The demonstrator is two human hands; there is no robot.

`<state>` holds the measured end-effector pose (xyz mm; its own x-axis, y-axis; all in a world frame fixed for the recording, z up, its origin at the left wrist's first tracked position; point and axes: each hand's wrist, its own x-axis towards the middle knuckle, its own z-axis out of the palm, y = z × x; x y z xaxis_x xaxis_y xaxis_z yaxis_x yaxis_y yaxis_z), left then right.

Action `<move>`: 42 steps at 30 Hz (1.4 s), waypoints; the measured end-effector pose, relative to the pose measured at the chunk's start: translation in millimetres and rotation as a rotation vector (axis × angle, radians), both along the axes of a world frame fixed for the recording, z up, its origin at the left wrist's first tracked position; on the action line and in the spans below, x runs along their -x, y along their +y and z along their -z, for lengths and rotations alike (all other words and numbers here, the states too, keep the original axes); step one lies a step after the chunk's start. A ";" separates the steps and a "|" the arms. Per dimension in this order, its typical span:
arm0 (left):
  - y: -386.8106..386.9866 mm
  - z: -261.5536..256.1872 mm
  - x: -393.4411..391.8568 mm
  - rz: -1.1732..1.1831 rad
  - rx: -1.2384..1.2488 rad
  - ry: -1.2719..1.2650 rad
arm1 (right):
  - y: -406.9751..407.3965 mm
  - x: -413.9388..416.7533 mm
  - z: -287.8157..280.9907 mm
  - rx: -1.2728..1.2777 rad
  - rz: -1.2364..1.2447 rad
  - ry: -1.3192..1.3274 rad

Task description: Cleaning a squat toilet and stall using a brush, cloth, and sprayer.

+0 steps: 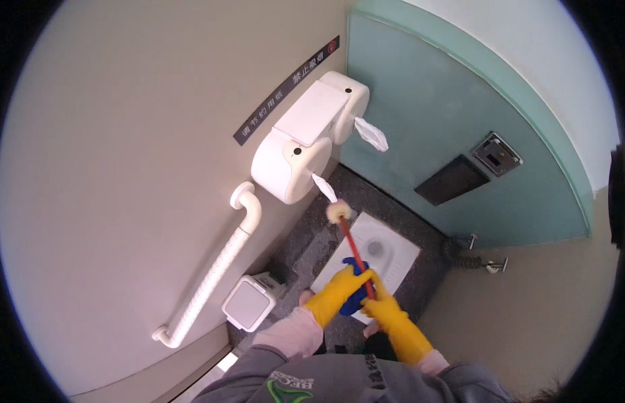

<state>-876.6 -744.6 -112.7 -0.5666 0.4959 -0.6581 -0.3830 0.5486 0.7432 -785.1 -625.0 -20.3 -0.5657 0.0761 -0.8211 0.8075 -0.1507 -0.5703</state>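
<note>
Both of my hands wear yellow rubber gloves. My right hand (383, 305) is closed around the lower end of the red handle of a toilet brush (352, 242). The brush's round, pale bristle head points away from me, over the dark floor beside the squat toilet. My left hand (350, 279) is at the middle of the handle with a blue cloth (354, 302), which hangs beneath the fingers. Below the hands lies the white squat toilet (405, 252), partly hidden by them.
Twin toilet-paper dispensers (292, 166) and a white grab bar (206, 282) are fixed to the left wall. A lidded bin (248, 303) stands below the bar. A green partition (408, 101) closes off the far side; a coiled hose (463, 261) hangs at the right.
</note>
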 end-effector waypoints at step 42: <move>-228.9 -184.4 177.7 -0.526 0.516 1.193 | 141.5 -214.5 -29.8 0.272 0.398 -0.142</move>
